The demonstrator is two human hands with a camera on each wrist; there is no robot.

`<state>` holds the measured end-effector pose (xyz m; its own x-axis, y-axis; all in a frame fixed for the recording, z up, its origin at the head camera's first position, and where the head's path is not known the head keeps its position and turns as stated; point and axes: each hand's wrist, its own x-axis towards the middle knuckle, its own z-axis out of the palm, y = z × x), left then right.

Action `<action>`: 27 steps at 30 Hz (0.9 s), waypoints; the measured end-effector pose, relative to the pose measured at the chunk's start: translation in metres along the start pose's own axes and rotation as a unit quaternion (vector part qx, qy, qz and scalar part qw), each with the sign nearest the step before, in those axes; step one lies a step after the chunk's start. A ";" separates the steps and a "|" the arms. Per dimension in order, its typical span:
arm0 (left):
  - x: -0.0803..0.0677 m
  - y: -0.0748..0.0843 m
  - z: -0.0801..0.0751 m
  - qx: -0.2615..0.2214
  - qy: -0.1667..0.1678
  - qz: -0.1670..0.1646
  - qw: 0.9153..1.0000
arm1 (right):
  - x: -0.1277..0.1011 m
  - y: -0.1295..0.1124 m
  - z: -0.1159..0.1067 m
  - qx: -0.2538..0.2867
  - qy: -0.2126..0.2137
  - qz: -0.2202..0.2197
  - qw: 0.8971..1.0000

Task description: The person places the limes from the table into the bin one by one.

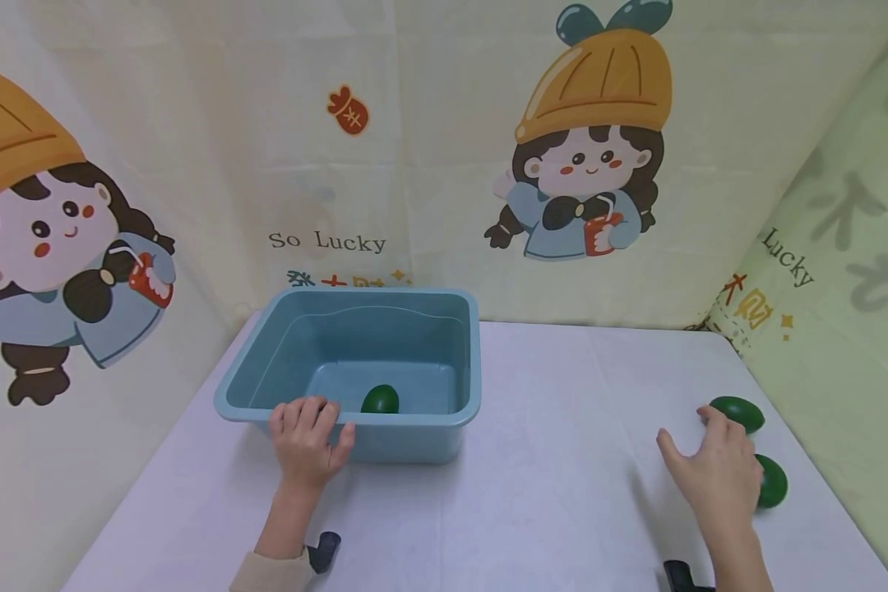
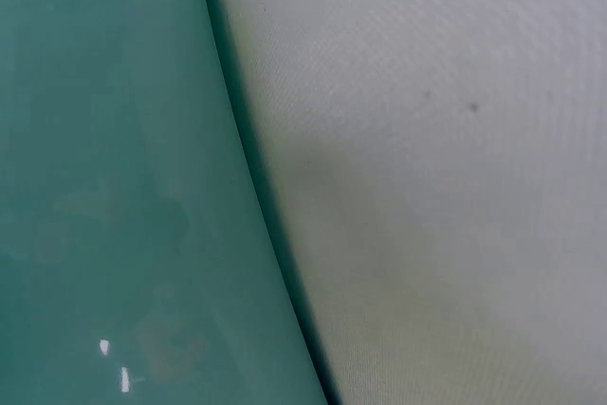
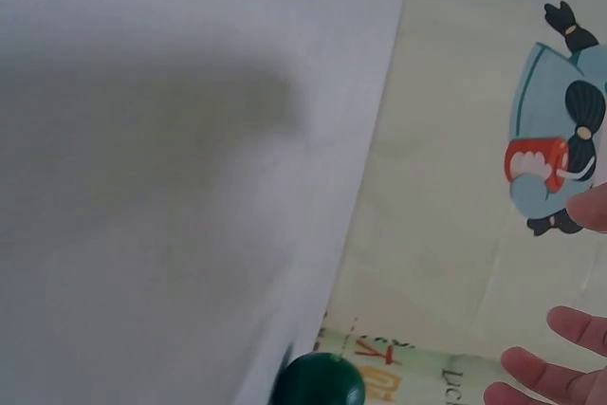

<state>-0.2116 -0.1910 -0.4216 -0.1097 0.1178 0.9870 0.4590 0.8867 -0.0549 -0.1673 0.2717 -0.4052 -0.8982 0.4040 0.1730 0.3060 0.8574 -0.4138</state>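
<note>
1. Far fruit (image 1: 742, 413) and near fruit (image 1: 773, 481) lie on the table (image 1: 548, 493), at right; third fruit (image 1: 381, 400) sits inside the bin (image 1: 414, 442).
2. Smooth and round, they look firm, light, perhaps slippery — best held around the middle.
3. Right hand (image 1: 721, 469), thumb spread, hovers beside the pair — gripping nothing.
4. Left hand (image 1: 307, 440) hooks its fingers over the bin's near edge.

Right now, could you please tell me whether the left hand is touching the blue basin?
Touching: the head view shows the left hand with its fingers bent over the near rim of the blue basin.
</note>
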 end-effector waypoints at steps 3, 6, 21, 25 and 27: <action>0.000 0.000 0.000 0.001 0.002 0.000 1.000 | 0.001 0.008 0.001 -0.004 -0.011 0.016 1.000; 0.000 0.000 0.000 0.000 0.003 -0.001 1.000 | 0.001 0.015 0.001 -0.007 -0.022 0.032 0.999; -0.001 0.000 -0.001 -0.002 -0.002 0.000 1.000 | 0.004 0.042 -0.003 -0.035 -0.047 0.071 0.996; -0.001 0.000 0.000 -0.003 -0.002 0.000 1.000 | 0.004 0.050 -0.004 -0.033 -0.046 0.079 0.995; -0.001 0.000 0.000 -0.004 -0.002 0.000 1.000 | 0.005 0.053 -0.004 -0.033 -0.046 0.087 0.995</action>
<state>-0.2114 -0.1917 -0.4230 -0.1127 0.1204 0.9863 0.4661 0.8830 -0.0546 -0.1540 0.3207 -0.4227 -0.8539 0.5201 0.0194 0.4773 0.7974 -0.3693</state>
